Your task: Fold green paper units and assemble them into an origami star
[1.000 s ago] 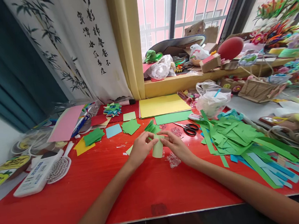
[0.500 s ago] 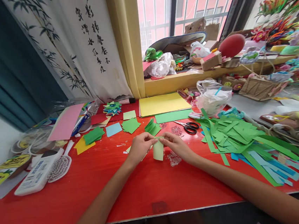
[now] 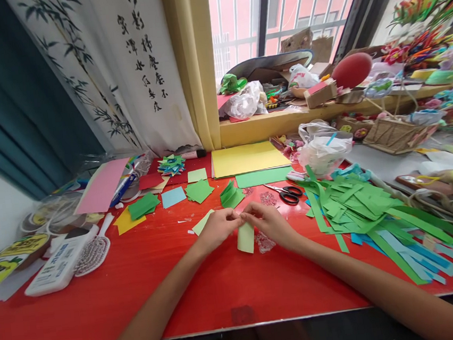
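Both of my hands meet over the middle of the red table (image 3: 103,299). My left hand (image 3: 217,228) and my right hand (image 3: 269,222) each pinch the top edge of a small light green paper piece (image 3: 246,237), which hangs down between them just above the tabletop. Their fingertips touch one another. A folded green paper (image 3: 231,195) lies just beyond the hands, and black-handled scissors (image 3: 287,193) lie to the right of it.
A heap of green and blue paper strips (image 3: 358,205) covers the right side. Yellow sheets (image 3: 247,158), green squares (image 3: 198,190), a pink sheet (image 3: 102,186), a hairbrush (image 3: 92,252) and a white box (image 3: 57,264) lie farther back and left. A cluttered windowsill (image 3: 285,119) runs behind.
My hands have drawn closer together and slightly toward me, and the light green paper now hangs lower and narrower between them.
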`<action>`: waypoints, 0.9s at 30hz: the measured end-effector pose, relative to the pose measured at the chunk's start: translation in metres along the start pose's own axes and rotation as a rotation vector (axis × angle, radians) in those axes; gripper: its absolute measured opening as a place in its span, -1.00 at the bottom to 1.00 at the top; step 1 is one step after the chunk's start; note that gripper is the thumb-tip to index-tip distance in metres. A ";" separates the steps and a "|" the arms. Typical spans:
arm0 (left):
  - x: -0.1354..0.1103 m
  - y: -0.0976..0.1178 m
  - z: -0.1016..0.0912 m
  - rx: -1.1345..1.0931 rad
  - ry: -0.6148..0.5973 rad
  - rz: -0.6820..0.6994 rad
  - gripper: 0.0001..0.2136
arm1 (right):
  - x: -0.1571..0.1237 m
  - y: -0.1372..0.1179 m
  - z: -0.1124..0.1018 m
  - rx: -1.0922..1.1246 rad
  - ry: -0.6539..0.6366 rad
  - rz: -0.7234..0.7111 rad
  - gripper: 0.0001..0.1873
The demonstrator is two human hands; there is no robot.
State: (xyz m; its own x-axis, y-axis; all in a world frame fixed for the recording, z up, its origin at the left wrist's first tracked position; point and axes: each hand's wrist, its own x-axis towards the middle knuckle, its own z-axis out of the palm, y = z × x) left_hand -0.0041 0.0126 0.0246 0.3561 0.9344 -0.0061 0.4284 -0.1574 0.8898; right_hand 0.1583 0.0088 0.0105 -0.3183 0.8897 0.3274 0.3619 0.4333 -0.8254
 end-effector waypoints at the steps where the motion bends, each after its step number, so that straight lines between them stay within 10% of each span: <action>1: 0.000 0.001 0.000 -0.012 -0.008 -0.006 -0.71 | -0.001 -0.001 0.000 -0.023 0.016 0.001 -0.78; 18: 0.003 -0.002 -0.011 -0.028 0.063 -0.035 -0.80 | 0.024 0.048 -0.036 0.245 0.362 0.270 -0.69; 27: 0.000 -0.005 -0.005 0.583 0.143 0.263 -0.72 | 0.019 0.041 -0.013 0.578 0.086 0.383 -0.78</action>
State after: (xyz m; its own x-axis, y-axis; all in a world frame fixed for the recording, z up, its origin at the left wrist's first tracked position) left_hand -0.0105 0.0149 0.0221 0.4140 0.8678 0.2747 0.7361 -0.4967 0.4597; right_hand 0.1785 0.0449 -0.0109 -0.1822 0.9830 -0.0201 -0.0969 -0.0383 -0.9946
